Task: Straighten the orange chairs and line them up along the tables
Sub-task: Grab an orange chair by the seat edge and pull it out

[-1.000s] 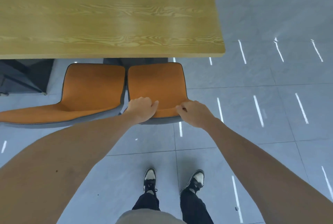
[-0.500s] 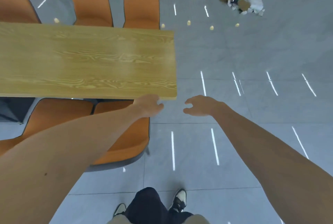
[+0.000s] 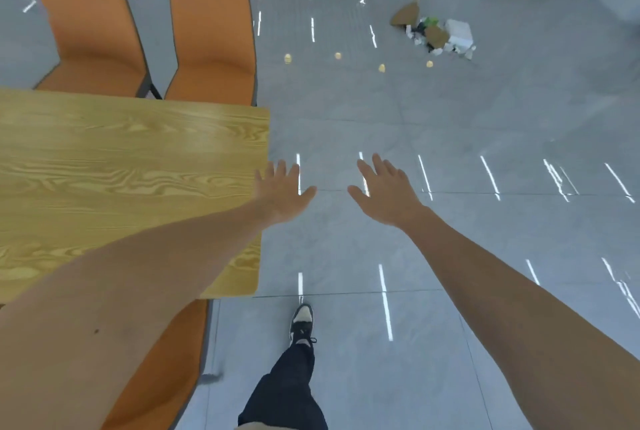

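Note:
A wooden table (image 3: 131, 166) fills the left of the view. On its far side stand two orange chairs, one (image 3: 214, 35) by the table's corner and another (image 3: 90, 24) to its left. An orange chair (image 3: 166, 367) on the near side is tucked under the table edge and partly hidden by my left arm. My left hand (image 3: 282, 192) hovers with fingers spread over the table's right edge and holds nothing. My right hand (image 3: 386, 192) is spread flat in the air above the grey floor, also holding nothing.
A heap of rubbish (image 3: 434, 31) lies on the grey tiled floor at the far right, with small yellow bits (image 3: 337, 55) scattered nearer. My leg and shoe (image 3: 301, 324) step forward along the table's right end.
Both hands have let go of the near chair's backrest and spread out in the air. I have walked forward to the right end of the table, and the far chairs have come into view.

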